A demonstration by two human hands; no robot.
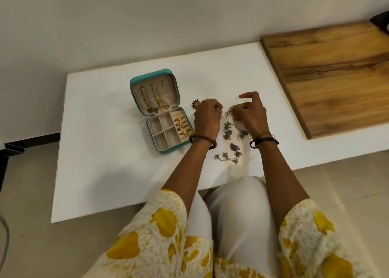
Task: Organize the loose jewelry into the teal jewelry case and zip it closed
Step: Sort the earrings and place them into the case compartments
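Note:
The teal jewelry case (166,151) lies open on the white table (105,162). Chains hang in its lid (154,101), and several gold rings (181,124) fill its ring rolls. My left hand (207,119) and my right hand (249,114) are close together just right of the case. Their fingers are curled, and between them they pinch a small silver piece (228,113). A silver necklace with dark pendants (230,131) trails from it over the table toward me, its lower part (229,156) near the table's front. A gold ornament (196,103) lies beyond my left hand.
A wooden board (332,77) covers the table's right end. A white wall rises behind the table. My knees in white trousers (235,214) sit at the table's front edge. A dark object (380,23) shows at the far right corner.

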